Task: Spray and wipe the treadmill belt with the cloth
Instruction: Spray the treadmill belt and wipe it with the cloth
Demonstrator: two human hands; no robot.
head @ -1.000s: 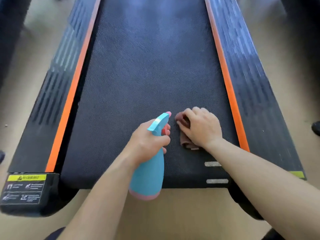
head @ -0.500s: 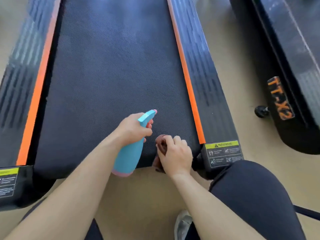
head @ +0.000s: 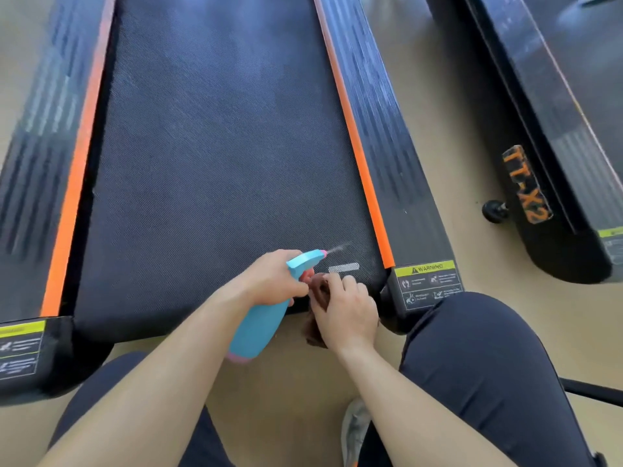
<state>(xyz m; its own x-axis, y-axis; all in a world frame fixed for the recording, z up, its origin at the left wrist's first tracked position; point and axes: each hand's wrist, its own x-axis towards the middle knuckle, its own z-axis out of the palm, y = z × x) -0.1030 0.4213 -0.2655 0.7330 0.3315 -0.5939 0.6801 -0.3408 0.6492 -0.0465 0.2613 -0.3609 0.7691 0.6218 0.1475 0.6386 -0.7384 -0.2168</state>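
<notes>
Left hand (head: 273,278): fingers wrapped tight round the neck of the blue spray bottle (head: 259,326). I cannot make out the trigger finger clearly. From the fist the bottle body slants down and back toward the person, pink base lowest. The pink nozzle (head: 323,253) points away from the fist, up and to the right. A thin streak of mist (head: 338,247) hangs just off its tip, over the belt.

Right hand (head: 349,315), just beside the left: fingers curled over a bunched brown cloth (head: 320,291). I read that as a firm hold. The cloth sits at the near end of the treadmill belt (head: 215,146), with part of it drooping past the belt's edge below the palm.

Just beyond the right fingertips there is a short white strip (head: 344,267) marked on the belt. The dark, textured belt runs away from both hands.

Right of the hands lies an orange stripe (head: 354,143), then a black side rail (head: 401,170). The rail ends in a yellow-headed warning label (head: 428,284) near the right hand. A matching stripe and rail lie well out to the left of the left hand.

Behind the wrists I see a right knee (head: 478,365) in dark cloth, a grey shoe (head: 354,429) and tan floor (head: 296,382).

Well off to the right stands a second treadmill (head: 556,136) with orange lettering (head: 526,185) reading TT-X2. A small black wheel (head: 494,210) sits beside it.
</notes>
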